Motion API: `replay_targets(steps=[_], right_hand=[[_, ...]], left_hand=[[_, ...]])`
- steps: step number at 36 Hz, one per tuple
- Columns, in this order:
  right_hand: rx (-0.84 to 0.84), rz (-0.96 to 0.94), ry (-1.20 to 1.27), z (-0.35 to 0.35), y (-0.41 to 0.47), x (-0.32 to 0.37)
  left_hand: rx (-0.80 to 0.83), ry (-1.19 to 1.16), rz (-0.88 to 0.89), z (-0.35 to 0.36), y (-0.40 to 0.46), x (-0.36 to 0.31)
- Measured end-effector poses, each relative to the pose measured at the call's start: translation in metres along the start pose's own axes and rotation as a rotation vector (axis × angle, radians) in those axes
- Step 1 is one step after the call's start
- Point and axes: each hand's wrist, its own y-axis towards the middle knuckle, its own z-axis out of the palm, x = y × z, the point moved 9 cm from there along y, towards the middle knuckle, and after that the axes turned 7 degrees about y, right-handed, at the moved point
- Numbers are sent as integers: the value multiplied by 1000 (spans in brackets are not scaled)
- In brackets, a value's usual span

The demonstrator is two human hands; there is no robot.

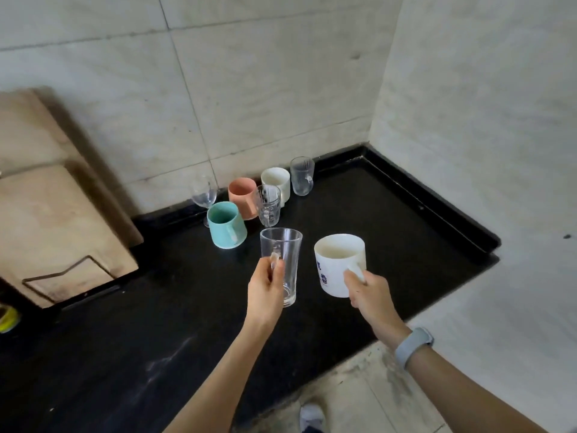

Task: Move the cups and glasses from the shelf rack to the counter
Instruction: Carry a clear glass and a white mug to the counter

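My left hand (265, 292) grips a tall clear glass (285, 260) by its handle, held upright above the black counter (156, 339). My right hand (368, 295) holds a white mug with blue characters (334, 264) by its handle, also above the counter. Near the back wall stand several vessels: a teal mug (224, 226), a wine glass (204, 193), a pink cup (242, 195), a small clear ribbed glass (268, 206), a white cup (276, 182) and a clear glass mug (302, 176). The shelf rack is out of view.
Wooden cutting boards (53, 214) lean against the wall at the left. A yellow-green object (7, 318) sits at the far left edge. Tiled walls close the corner at the back and right. The counter's front edge runs diagonally above the floor (359, 395).
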Motion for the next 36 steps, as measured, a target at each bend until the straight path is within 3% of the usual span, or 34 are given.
replay_targets(steps=[16, 36], right_hand=[[66, 53, -25, 17, 214, -39], [79, -64, 3, 44, 286, -47]], left_hand=[[50, -66, -40, 113, 168, 43], [30, -138, 27, 153, 227, 70]])
